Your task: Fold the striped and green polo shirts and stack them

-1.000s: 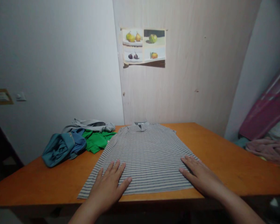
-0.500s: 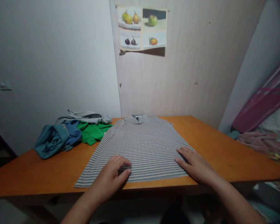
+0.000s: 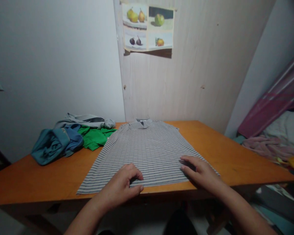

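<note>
The left hand [image 3: 124,182] and right hand [image 3: 201,171] have curled up from flat. Both look loose, thumbs apart from fingers. The striped shirt [image 3: 149,150] lies under and beyond them.

Orange table [image 3: 222,153] bears striped shirt [image 3: 147,147] and crumpled clothes [image 3: 74,139] beside it

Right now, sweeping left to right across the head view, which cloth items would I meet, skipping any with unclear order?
Teal garment → green garment → striped shirt → pale pink cloth.
</note>
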Motion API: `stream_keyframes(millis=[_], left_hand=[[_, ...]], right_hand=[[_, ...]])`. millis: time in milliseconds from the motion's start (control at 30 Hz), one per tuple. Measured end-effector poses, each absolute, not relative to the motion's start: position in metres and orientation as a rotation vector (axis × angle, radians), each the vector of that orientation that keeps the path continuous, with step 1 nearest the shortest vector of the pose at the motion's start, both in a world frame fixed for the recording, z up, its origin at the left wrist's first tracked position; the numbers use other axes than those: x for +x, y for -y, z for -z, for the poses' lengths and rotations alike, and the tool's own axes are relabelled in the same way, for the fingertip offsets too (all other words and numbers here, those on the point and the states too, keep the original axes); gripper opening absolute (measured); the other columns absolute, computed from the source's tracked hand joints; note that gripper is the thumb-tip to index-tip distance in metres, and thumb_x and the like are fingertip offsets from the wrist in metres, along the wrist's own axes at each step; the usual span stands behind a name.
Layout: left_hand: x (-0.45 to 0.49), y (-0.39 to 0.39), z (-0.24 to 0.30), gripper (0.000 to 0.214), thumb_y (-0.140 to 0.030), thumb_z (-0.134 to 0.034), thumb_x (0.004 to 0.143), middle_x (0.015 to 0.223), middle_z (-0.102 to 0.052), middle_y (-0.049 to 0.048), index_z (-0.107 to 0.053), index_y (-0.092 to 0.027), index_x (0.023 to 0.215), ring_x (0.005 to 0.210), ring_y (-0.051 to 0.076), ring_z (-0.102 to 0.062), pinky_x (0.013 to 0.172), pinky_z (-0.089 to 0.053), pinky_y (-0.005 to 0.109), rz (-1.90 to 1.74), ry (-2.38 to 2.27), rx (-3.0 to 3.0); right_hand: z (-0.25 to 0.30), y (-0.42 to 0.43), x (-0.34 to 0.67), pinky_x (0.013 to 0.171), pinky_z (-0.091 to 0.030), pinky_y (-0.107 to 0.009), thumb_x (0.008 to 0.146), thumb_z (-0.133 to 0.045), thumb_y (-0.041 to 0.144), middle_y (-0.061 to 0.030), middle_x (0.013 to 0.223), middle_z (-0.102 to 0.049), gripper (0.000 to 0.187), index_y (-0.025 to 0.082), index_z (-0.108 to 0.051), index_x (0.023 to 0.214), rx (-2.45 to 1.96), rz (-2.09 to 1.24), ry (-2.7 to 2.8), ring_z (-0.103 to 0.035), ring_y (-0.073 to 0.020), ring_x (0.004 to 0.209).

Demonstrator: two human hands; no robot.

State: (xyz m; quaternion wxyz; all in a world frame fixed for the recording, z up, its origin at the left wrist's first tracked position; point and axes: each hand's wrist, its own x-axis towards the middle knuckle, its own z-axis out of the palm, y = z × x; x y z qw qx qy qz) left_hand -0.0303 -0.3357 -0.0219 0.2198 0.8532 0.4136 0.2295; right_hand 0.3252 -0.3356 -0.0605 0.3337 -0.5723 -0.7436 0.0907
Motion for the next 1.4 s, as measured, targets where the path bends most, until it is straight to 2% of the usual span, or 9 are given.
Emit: stream_keyframes(millis=[133, 400, 667, 867, 1100, 1300, 1400], left_hand=[[-0.031, 0.335, 0.024, 0.014, -0.026, -0.069, 0.081, 0.094, -0.064, 0.0015, -0.068, -0.022, 0.094, 0.093, 0.02, -0.056, 0.085, -0.043, 0.033, -0.644, -1.133, 2.36], [-0.029, 0.335, 0.023, 0.015, -0.026, -0.07, 0.079, 0.094, -0.065, 0.0012, -0.07, -0.023, 0.094, 0.091, 0.019, -0.057, 0.083, -0.043, 0.032, -0.652, -1.165, 2.319], [-0.029, 0.337, 0.022, 0.017, -0.026, -0.072, 0.077, 0.094, -0.065, 0.0007, -0.07, -0.023, 0.094, 0.092, 0.019, -0.057, 0.083, -0.043, 0.031, -0.638, -1.169, 2.309], [-0.026, 0.338, 0.018, 0.014, -0.027, -0.07, 0.077, 0.092, -0.066, 0.0018, -0.07, -0.022, 0.091, 0.091, 0.02, -0.057, 0.082, -0.044, 0.031, -0.644, -1.193, 2.302], [-0.028, 0.333, 0.023, 0.016, -0.031, -0.057, 0.091, 0.091, -0.064, 0.0033, -0.069, -0.021, 0.087, 0.089, 0.019, -0.058, 0.08, -0.044, 0.031, -0.687, -1.219, 2.304], [-0.028, 0.331, 0.027, 0.02, -0.03, -0.049, 0.096, 0.101, -0.066, 0.0047, -0.066, -0.021, 0.102, 0.096, 0.02, -0.06, 0.087, -0.045, 0.033, -0.744, -1.264, 2.248], [-0.028, 0.332, 0.027, 0.023, -0.033, -0.046, 0.098, 0.101, -0.066, 0.0044, -0.065, -0.022, 0.102, 0.097, 0.02, -0.06, 0.088, -0.045, 0.033, -0.763, -1.25, 2.222]], right_hand=[[0.045, 0.354, 0.288, 0.09, -0.05, -0.037, 0.092, -0.059, 0.034, -0.0078, 0.108, -0.072, 0.024, 0.022, -0.07, 0.11, -1.272, -0.404, 2.057, -0.065, -0.0223, 0.1], [0.019, 0.365, 0.239, 0.077, -0.04, -0.031, 0.091, -0.062, 0.026, -0.0035, 0.091, -0.067, 0.009, 0.022, -0.07, 0.093, -1.228, -0.213, 2.415, -0.058, -0.0193, 0.09], [0.022, 0.361, 0.235, 0.069, -0.03, -0.031, 0.093, -0.055, 0.023, -0.0022, 0.083, -0.064, 0.018, 0.02, -0.065, 0.079, -1.256, -0.029, 2.494, -0.054, -0.0169, 0.081], [0.017, 0.355, 0.23, 0.067, -0.029, -0.03, 0.091, -0.054, 0.023, -0.0027, 0.083, -0.065, 0.017, 0.02, -0.064, 0.077, -1.398, -0.193, 2.384, -0.055, -0.0168, 0.08], [0.014, 0.343, 0.228, 0.066, -0.031, -0.028, 0.095, -0.051, 0.028, -0.0042, 0.085, -0.067, 0.019, 0.02, -0.063, 0.082, -1.469, -0.44, 2.276, -0.056, -0.0173, 0.078], [0.02, 0.335, 0.232, 0.065, -0.031, -0.027, 0.096, -0.05, 0.031, -0.0037, 0.086, -0.068, 0.02, 0.021, -0.063, 0.084, -1.447, -0.499, 2.277, -0.056, -0.0171, 0.078], [0.022, 0.332, 0.233, 0.064, -0.031, -0.026, 0.096, -0.05, 0.032, -0.0031, 0.085, -0.068, 0.021, 0.021, -0.063, 0.085, -1.446, -0.523, 2.265, -0.057, -0.0164, 0.077]])
